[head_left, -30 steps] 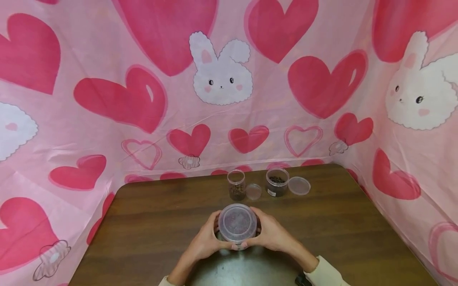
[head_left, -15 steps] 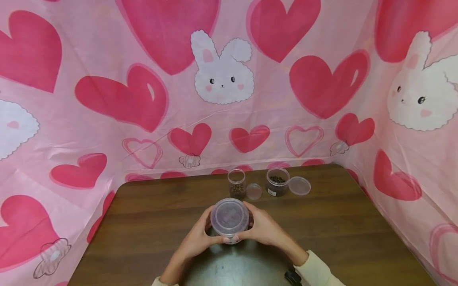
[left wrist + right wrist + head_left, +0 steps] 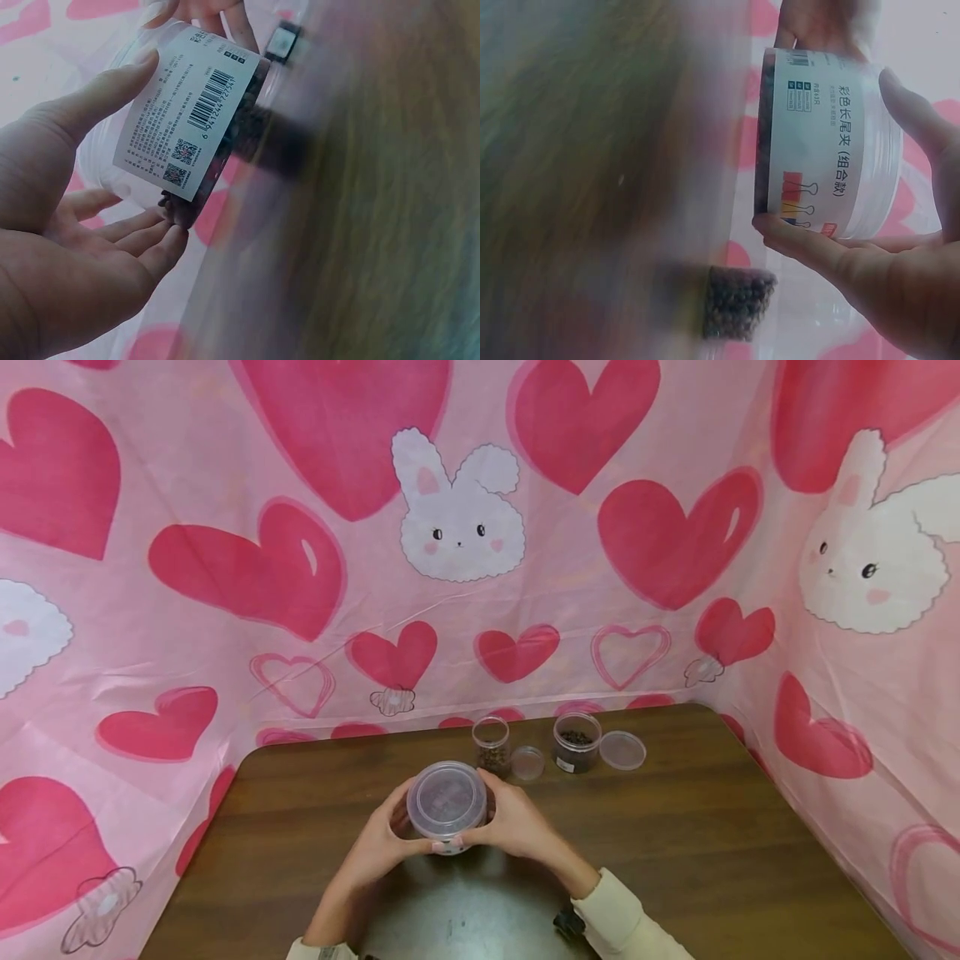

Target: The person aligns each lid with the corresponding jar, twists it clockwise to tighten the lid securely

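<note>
Being gripped from both sides, the lidded tub point(image 3: 447, 797) is being held roughly upright, lid uppermost and apparently clear of the tabletop point(image 3: 712, 843). Neither hand is being found nearer: by the curled fingers of the left hand point(image 3: 377, 847) and the right hand point(image 3: 517, 822) its wall is being enclosed, both thumbs being set close together on the near side. The tub is squat, its width exceeding its height. Beyond the right hand, a narrow jar point(image 3: 491, 743) is standing uncovered, with a small lid point(image 3: 528, 763) lying beside it; further right, a wide jar point(image 3: 576, 752) is standing uncovered beside a large lid point(image 3: 623, 750).

On the printed label point(image 3: 817, 135), "彩色长尾夹 (组合款)" is being shown in the right wrist view, beside pictured clips in red and yellow. A barcode point(image 3: 211, 100) beginning "6 941244" and two QR codes point(image 3: 180, 161) are being presented in the left wrist view. The fine print cannot be made out.
</note>
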{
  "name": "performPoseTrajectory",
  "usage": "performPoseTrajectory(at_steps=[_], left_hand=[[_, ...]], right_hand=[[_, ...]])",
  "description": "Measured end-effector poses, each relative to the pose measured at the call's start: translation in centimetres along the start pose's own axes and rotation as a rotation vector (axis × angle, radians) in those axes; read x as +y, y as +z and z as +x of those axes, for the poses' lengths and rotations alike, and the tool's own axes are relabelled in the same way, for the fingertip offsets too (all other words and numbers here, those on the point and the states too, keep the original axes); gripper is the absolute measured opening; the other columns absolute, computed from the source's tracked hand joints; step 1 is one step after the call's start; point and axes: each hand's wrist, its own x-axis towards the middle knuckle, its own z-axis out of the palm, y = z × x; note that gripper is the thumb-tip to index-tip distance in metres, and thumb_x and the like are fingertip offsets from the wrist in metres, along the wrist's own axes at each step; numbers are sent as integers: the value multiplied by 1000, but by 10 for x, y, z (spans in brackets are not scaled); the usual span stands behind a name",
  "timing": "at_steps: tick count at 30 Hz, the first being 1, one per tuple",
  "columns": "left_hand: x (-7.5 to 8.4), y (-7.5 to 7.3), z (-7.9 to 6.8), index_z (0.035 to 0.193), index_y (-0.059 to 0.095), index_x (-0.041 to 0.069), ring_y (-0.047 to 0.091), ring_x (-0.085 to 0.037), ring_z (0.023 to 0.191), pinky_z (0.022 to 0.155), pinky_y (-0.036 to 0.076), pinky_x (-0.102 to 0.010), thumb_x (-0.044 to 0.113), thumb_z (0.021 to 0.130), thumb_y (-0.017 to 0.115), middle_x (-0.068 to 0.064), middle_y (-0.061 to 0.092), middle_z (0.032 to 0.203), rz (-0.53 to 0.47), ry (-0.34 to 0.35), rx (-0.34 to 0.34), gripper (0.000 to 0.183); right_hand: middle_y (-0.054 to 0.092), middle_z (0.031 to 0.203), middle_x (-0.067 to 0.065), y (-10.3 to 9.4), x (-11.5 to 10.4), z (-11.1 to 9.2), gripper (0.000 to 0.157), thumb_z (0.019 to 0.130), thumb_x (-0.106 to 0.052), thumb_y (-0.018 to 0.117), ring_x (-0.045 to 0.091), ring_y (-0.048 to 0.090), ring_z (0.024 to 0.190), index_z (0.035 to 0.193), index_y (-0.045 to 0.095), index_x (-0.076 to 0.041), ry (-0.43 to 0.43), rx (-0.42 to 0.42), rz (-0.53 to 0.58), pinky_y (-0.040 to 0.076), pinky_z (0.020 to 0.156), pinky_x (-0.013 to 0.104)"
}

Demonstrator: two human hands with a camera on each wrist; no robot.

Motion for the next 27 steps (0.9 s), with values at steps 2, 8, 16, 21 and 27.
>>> performPoseTrajectory(at_steps=[2, 8, 16, 21, 27], left_hand=[[-2, -6, 0, 162, 37, 19, 45, -38, 152, 110, 42, -11, 8, 78, 93, -14, 47, 163, 3, -1, 18, 102], [-9, -23, 5, 162, 39, 21, 46, -34, 152, 112, 42, -14, 9, 78, 93, -11, 48, 164, 39, -15, 63, 100], [-16, -46, 18, 163, 37, 22, 47, -36, 150, 113, 47, -27, 9, 80, 91, -14, 46, 165, 34, -39, 94, 99], [-20, -56, 24, 164, 36, 21, 50, -32, 148, 108, 49, -21, 6, 81, 90, -15, 46, 165, 2, -44, 115, 101], [-30, -70, 26, 165, 35, 23, 38, -34, 155, 114, 41, -24, 7, 81, 90, -10, 40, 169, 31, -44, 132, 101]], right_hand=[[62, 148, 18, 3, -3, 4, 112, 71, -41, 98, 31, 65, 130, 157, 41, 2, 3, 0, 23, 52, 110, 55], [59, 152, 19, 17, -4, 19, 109, 77, -35, 95, 31, 64, 133, 160, 36, 1, -13, -8, 81, 52, 110, 52], [53, 158, 18, 32, -7, 46, 107, 81, -29, 93, 31, 58, 140, 163, 30, -2, -24, -3, 141, 48, 116, 50], [56, 155, 13, 40, -7, 65, 101, 81, -24, 93, 27, 57, 142, 162, 34, -7, -40, -8, 192, 47, 118, 47], [53, 158, 12, 56, -3, 83, 99, 82, -22, 92, 27, 53, 146, 162, 35, -8, -11, -38, 229, 48, 118, 45]])
